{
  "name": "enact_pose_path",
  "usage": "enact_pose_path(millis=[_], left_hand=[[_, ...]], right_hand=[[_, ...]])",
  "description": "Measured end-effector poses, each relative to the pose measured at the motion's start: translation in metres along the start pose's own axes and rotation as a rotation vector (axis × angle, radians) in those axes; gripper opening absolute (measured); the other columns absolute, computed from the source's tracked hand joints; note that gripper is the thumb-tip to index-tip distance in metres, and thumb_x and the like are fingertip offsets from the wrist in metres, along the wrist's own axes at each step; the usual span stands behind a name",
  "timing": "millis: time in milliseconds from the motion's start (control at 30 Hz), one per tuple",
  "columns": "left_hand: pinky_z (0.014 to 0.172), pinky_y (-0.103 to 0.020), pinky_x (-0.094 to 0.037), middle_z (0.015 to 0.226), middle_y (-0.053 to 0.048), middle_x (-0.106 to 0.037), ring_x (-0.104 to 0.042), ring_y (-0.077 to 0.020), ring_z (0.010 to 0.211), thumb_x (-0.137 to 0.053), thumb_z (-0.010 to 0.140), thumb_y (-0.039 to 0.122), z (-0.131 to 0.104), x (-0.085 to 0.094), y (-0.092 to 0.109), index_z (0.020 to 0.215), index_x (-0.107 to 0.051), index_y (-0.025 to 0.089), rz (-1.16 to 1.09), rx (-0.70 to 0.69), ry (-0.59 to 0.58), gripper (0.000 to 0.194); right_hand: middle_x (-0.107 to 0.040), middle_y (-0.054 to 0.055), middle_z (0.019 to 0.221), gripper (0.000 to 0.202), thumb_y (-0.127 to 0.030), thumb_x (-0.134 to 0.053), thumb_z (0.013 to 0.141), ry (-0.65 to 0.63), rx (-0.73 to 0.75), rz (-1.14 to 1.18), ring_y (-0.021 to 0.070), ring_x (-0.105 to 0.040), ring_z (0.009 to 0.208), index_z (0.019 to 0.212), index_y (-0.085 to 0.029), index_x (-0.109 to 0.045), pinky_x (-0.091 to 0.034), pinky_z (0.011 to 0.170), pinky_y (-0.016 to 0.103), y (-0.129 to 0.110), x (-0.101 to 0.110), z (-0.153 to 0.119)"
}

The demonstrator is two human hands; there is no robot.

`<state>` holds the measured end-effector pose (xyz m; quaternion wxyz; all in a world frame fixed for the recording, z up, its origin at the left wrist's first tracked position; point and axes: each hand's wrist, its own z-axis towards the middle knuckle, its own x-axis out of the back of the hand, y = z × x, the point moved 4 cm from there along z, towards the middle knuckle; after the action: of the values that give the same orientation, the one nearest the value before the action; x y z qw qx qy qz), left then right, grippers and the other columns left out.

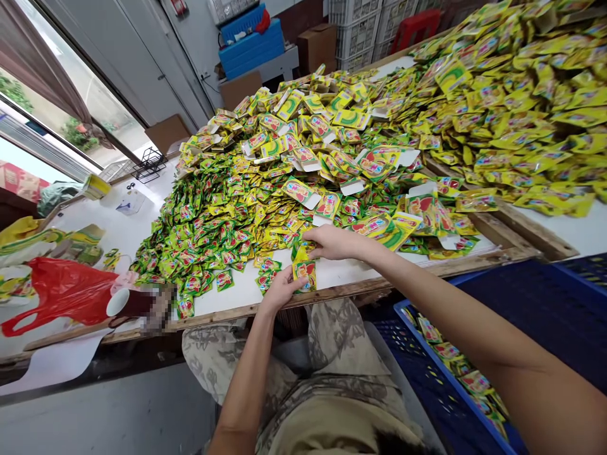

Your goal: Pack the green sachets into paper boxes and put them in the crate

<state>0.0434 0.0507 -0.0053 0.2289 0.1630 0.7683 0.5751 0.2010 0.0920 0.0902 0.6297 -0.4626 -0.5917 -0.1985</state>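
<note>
Fingers [290, 282] of the left hand [279, 292] pinch a small stack of yellow and green packets [305, 273], with the thumb pressed on the front one. That stack sits just above the near edge of the white table [341, 273], right in front of the person. Close above it, the right hand [334, 242] lies palm down with its fingers curled over one more packet [303, 251] at the edge of the big pile. It touches the packet, but I cannot tell if it has really gripped it. Spread over the table is the big pile of packets [246, 202], and larger packs with white tabs [379, 161] lie on top further back. Past a wooden edge, another heap of yellow packs [521, 107] covers the next table. On the left lie a red plastic bag [61, 291] and a dark red cup [130, 303]. Down on the right, a blue crate [521, 303] holds a few packets. Cardboard boxes [317, 45] and white crates [360, 28] stand at the back.
</note>
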Motion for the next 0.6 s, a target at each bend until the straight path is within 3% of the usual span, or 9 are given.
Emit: enact_pose_path(millis=[233,433,600], left_hand=[[0.092,-0.034,-0.045,0.101,-0.005,-0.071,-0.062,-0.0229,0.103,-0.077,0.067,0.034,-0.001,0.000,0.000,0.111,-0.063,0.016,0.018,-0.015,-0.007,0.050],[0.092,-0.035,-0.045,0.098,-0.006,-0.071,-0.063,-0.0226,0.100,-0.080,0.064,0.035,-0.001,0.000,0.001,0.107,-0.064,0.015,0.015,-0.019,0.013,0.050],[0.092,-0.035,-0.046,0.100,-0.007,-0.071,-0.064,-0.0219,0.097,-0.079,0.064,0.036,-0.001,-0.001,0.001,0.107,-0.064,0.015,0.038,-0.016,0.025,0.050]], right_hand=[[-0.066,0.012,0.100,0.017,-0.023,-0.053,0.085,0.185,0.006,-0.046,0.0225,-0.062,0.088,0.099,-0.014,-0.056,-0.036,0.066,0.027,-0.002,-0.013,-0.002],[-0.064,0.013,0.105,0.021,-0.028,-0.049,0.091,0.201,0.023,-0.221,0.0219,-0.062,0.086,0.107,-0.016,-0.053,-0.035,0.063,0.027,-0.008,-0.021,-0.008],[-0.065,0.012,0.103,0.020,-0.026,-0.053,0.089,0.179,0.087,-0.161,0.0215,-0.062,0.087,0.106,-0.016,-0.056,-0.036,0.064,0.027,-0.003,-0.017,-0.008]])
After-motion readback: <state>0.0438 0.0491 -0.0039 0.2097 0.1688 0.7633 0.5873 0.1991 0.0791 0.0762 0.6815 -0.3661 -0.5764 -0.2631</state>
